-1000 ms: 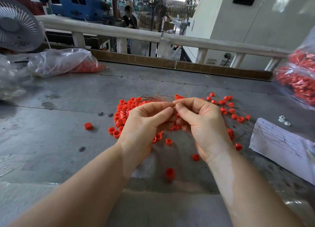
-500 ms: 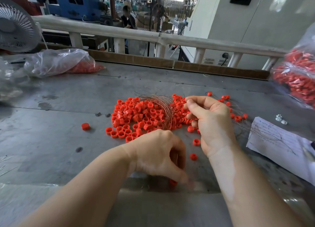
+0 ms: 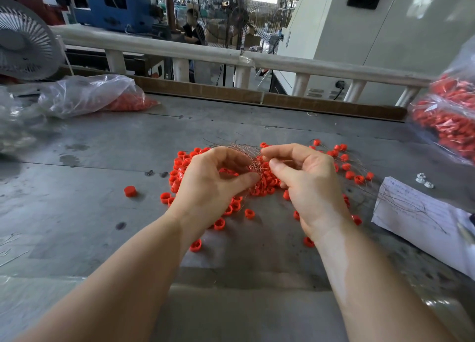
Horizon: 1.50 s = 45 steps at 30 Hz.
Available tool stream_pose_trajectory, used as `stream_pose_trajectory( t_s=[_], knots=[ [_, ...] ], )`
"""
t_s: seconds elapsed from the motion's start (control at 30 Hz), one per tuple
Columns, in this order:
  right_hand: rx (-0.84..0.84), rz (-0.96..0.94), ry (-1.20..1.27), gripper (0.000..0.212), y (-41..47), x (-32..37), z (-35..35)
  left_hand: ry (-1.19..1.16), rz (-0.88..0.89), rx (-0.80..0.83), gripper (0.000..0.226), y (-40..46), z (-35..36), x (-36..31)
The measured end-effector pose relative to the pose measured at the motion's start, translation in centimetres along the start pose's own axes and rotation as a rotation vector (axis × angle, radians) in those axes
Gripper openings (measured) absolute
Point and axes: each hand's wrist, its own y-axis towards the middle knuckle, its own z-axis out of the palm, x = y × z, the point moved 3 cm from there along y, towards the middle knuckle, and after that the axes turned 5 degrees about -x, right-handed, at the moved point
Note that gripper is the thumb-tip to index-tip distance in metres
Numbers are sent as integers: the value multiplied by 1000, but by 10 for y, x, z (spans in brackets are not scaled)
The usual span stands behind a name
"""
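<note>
A pile of small red plastic caps (image 3: 178, 161) lies on the grey metal table (image 3: 102, 146), with a bundle of thin wires (image 3: 244, 148) on top of it. My left hand (image 3: 210, 187) hovers over the pile's left side, thumb and fingers curled round a red cap (image 3: 227, 171) that shows inside them. My right hand (image 3: 311, 182) is close beside it on the right and pinches a thin wire (image 3: 284, 160) between thumb and index finger. Both hands meet at the wire bundle. Caps threaded on wires (image 3: 353, 173) lie to the right.
A lone cap (image 3: 129, 191) sits left of the pile. Plastic bags of red caps lie at the back left (image 3: 128, 102) and far right (image 3: 449, 128). A paper sheet (image 3: 416, 220) and small white parts (image 3: 424, 181) are on the right. A fan (image 3: 23, 43) and a white rail (image 3: 180, 49) stand behind.
My left hand dropped to the near table edge, took a red cap there, then came back up to the pile beside my right hand. The right hand stayed over the wires.
</note>
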Motion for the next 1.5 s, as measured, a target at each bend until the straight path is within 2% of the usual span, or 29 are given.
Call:
stream_pose_trajectory(
  t_s=[0.17, 0.27, 0.33, 0.47, 0.57, 0.7, 0.87, 1.07, 1.23, 1.3, 1.5],
  knots=[
    [58, -113, -78, 25, -2, 3, 4, -119, -8, -72, 20, -1, -3, -4],
    [47, -115, -1, 18, -3, 5, 3, -154, -26, -85, 19, -1, -4, -5],
    [-6, -135, 42, 13, -3, 7, 0, -159, -20, -85, 20, -2, -3, -6],
    [-140, -251, -35, 20, -5, 12, -4, -120, 0, -122, 21, -2, -3, -5],
    [-179, -336, -83, 17, -6, 14, -3, -90, -5, -172, 21, -1, -5, -3],
    [-159, -345, -107, 15, -6, 13, -2, -77, -16, -189, 19, -2, -7, -4],
    [-90, -467, -236, 19, -9, 15, 2, -111, -12, -125, 16, -3, -5, -8],
    [-43, -408, -286, 10, -6, 10, 4, -253, -4, -6, 26, -5, -1, -11],
    [-26, -398, -252, 11, -7, 10, 5, -312, -14, -14, 18, -5, -2, -10],
    [-22, -401, -234, 10, -7, 11, 5, -328, -10, -16, 21, -6, -2, -11],
    [-1, -410, -194, 11, -9, 16, 4, -281, 45, -40, 13, -6, -1, -13]
  ],
)
